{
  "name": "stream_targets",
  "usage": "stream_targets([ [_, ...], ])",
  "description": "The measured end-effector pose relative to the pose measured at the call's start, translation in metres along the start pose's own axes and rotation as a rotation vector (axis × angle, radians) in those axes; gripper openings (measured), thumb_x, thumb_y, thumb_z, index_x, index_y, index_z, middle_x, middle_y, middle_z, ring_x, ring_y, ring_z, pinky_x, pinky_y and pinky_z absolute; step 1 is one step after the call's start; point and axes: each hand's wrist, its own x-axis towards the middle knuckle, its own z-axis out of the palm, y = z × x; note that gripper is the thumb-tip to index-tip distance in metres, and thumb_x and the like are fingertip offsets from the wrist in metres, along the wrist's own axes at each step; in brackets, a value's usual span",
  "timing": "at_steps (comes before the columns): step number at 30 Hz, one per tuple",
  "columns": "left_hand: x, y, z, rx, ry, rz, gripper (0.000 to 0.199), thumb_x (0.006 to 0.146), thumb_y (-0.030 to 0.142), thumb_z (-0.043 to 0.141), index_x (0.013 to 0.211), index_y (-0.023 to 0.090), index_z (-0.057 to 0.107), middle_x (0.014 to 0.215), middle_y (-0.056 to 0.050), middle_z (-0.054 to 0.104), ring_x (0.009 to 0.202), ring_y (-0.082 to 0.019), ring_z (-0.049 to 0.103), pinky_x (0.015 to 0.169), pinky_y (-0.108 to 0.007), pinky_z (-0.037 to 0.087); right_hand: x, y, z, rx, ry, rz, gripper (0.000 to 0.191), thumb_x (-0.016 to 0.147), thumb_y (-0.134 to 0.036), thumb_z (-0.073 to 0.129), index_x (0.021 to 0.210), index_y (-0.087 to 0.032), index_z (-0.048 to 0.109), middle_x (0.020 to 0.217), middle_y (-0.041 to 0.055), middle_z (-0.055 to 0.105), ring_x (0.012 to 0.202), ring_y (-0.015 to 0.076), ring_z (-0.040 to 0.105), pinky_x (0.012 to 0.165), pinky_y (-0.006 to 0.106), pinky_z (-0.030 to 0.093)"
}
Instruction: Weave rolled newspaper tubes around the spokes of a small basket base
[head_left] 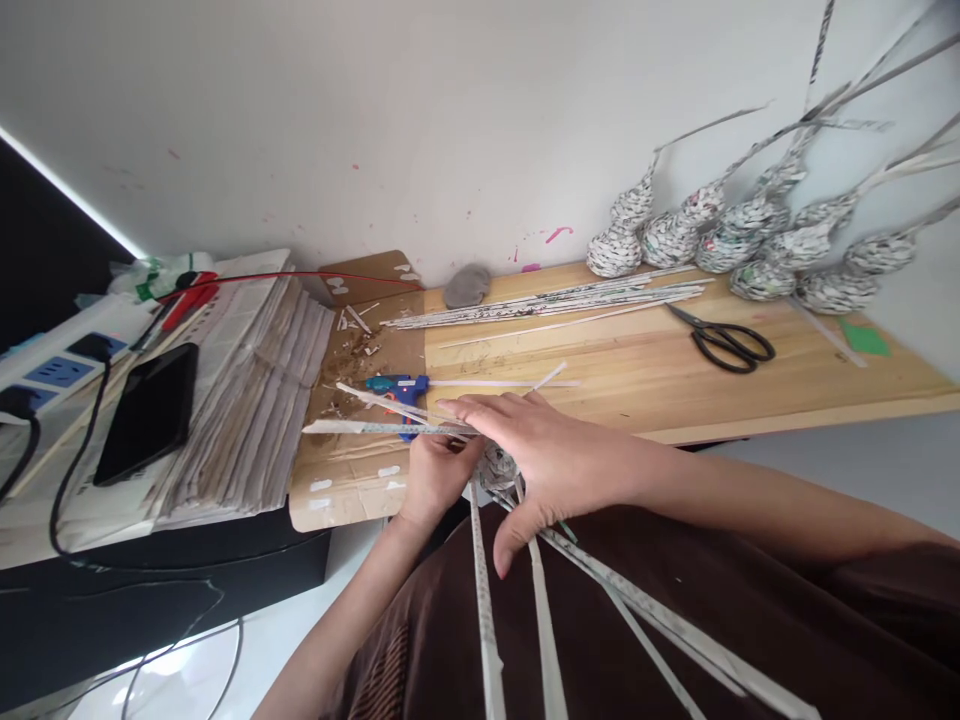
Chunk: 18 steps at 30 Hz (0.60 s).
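Note:
A small woven newspaper piece (pixel 498 468) sits over my lap, partly hidden by both hands. Long rolled-paper strips (pixel 480 580) fan out from it, some toward my lap and some leftward over the cardboard. My left hand (pixel 439 475) is closed at its left side, fingertips pinched where the strips meet the weave. Arched over the right side is my right hand (pixel 566 455), its thumb spread wide and pointing down, its fingers stretched left across the top. The right fingertips lie near the strips; whether they press on one cannot be made out.
A blue glue gun (pixel 409 388) lies on cardboard (pixel 345 500) beyond my left hand. Black scissors (pixel 727 340), loose paper sticks (pixel 540 305) and a grey stone (pixel 466 287) rest on the wooden board. Several woven gourd shapes (pixel 671 240) stand right. A phone (pixel 150 410) lies on stacked newspaper (pixel 247 400).

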Motion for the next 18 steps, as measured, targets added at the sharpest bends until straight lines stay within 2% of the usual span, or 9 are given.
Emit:
stream_targets([
  [3,-0.002,0.002,0.000,0.005,0.020,0.043,0.007,0.076,0.022,0.067,0.075,0.019,0.073,0.070,0.000,0.074,0.062,-0.017,0.067,0.059,-0.025,0.050,-0.007,-0.004,-0.003,-0.014,0.019,0.004,0.111,0.057,-0.062,0.085,0.151,-0.030,0.035,0.153,0.0115,0.043,0.139,0.0353,0.040,0.114,0.046,0.028],
  [6,-0.001,0.000,0.001,0.015,0.043,0.063,0.008,0.077,0.023,0.067,0.078,0.020,0.075,0.076,-0.001,0.077,0.066,-0.017,0.070,0.064,-0.026,0.054,-0.011,-0.004,-0.008,-0.036,0.070,0.015,0.096,0.066,-0.056,0.084,0.148,-0.028,0.042,0.149,0.0106,0.048,0.136,0.0321,0.044,0.111,0.041,0.035],
  [9,0.001,-0.004,0.002,0.040,0.079,0.075,0.008,0.077,0.022,0.067,0.079,0.021,0.075,0.076,0.000,0.077,0.066,-0.017,0.070,0.065,-0.026,0.054,-0.011,0.002,-0.007,-0.068,0.089,0.102,0.058,0.082,-0.046,0.074,0.135,-0.027,0.057,0.126,0.0081,0.066,0.116,0.0257,0.060,0.097,0.035,0.044],
  [12,0.001,-0.004,0.004,0.049,0.045,0.085,0.010,0.078,0.021,0.066,0.080,0.021,0.076,0.078,-0.001,0.077,0.069,-0.017,0.071,0.065,-0.025,0.054,-0.007,0.014,0.004,-0.120,0.017,0.219,0.031,0.089,-0.035,0.066,0.117,-0.022,0.069,0.100,0.0063,0.072,0.090,0.0211,0.066,0.078,0.030,0.045],
  [16,-0.001,-0.001,0.006,-0.011,0.030,0.065,0.013,0.078,0.022,0.067,0.086,0.019,0.077,0.085,-0.004,0.079,0.076,-0.020,0.073,0.067,-0.026,0.056,-0.003,0.028,0.023,-0.229,0.028,0.270,0.023,0.095,-0.034,0.056,0.101,-0.020,0.072,0.092,0.0057,0.074,0.079,0.0185,0.066,0.068,0.027,0.039],
  [18,-0.002,-0.001,0.007,-0.044,0.038,0.065,0.015,0.075,0.019,0.069,0.087,0.018,0.077,0.086,-0.005,0.079,0.077,-0.021,0.074,0.069,-0.028,0.058,-0.003,0.030,0.027,-0.287,0.026,0.298,0.024,0.097,-0.033,0.050,0.101,-0.020,0.070,0.089,0.0051,0.075,0.073,0.0177,0.065,0.063,0.027,0.035],
])
